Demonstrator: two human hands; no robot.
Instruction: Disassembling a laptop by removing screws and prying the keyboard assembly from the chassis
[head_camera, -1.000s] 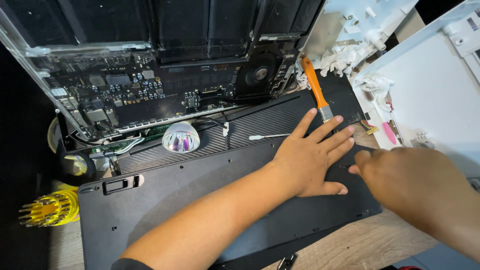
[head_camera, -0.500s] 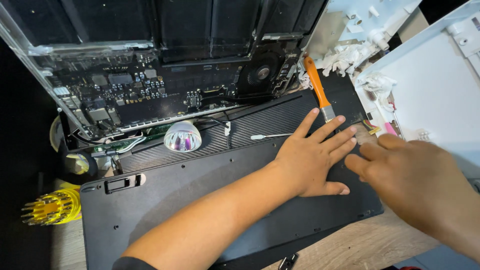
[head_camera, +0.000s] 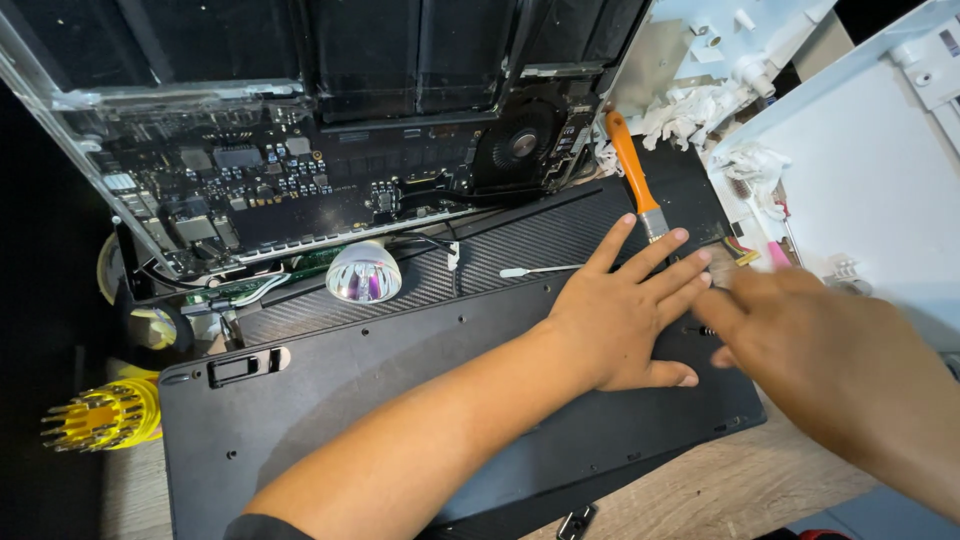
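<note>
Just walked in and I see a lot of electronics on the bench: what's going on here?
A person is working at a bench of opened electronics. Their left hand lies flat, fingers spread, on a black panel lying on the wooden bench. Their right hand, blurred, reaches in beside it, fingers near what looks like a small dark screw. Behind the panel sits an opened laptop with its circuit board and fan bare. An orange-handled brush, a thin white tool and a shiny reflector bulb lie nearby.

One head-worn camera looks steeply down from close above at the table (head_camera: 720, 490), over both forearms toward the opened laptop (head_camera: 330, 170).
</note>
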